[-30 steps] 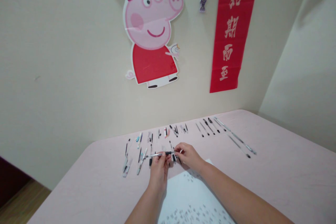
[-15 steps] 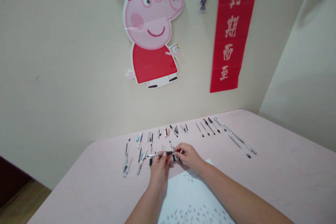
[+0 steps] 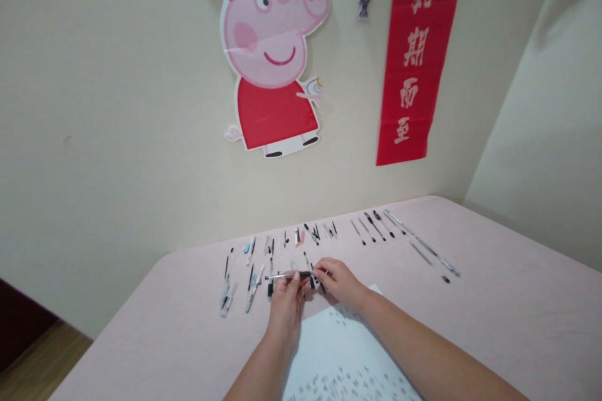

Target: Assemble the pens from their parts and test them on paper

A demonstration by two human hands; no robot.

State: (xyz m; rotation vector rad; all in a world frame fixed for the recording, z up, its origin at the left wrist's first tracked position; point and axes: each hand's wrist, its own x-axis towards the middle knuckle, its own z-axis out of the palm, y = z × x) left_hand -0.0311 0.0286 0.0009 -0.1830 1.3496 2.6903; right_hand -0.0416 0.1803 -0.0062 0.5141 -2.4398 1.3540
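A slim pen with a clear barrel and a black grip lies almost level across the fingers of my left hand, the thumb pressed on top near the grip. The fingers of my right hand pinch the pen's right end, by the tip. What exactly lies between those fingertips is too small to make out. Just behind and below both hands are pen parts with black caps, partly covered by the hands. A sheet of paper with dark handwritten marks lies under my forearms.
Taken-apart pens lie in small groups along the table's back and left. Towards the right rest several whole pens and refills, plus a long clear pen. A pink cloth covers the table, which meets the wall behind.
Both hands and the pen have stayed nearly in place. The pen's left end has shifted very slightly to the right.
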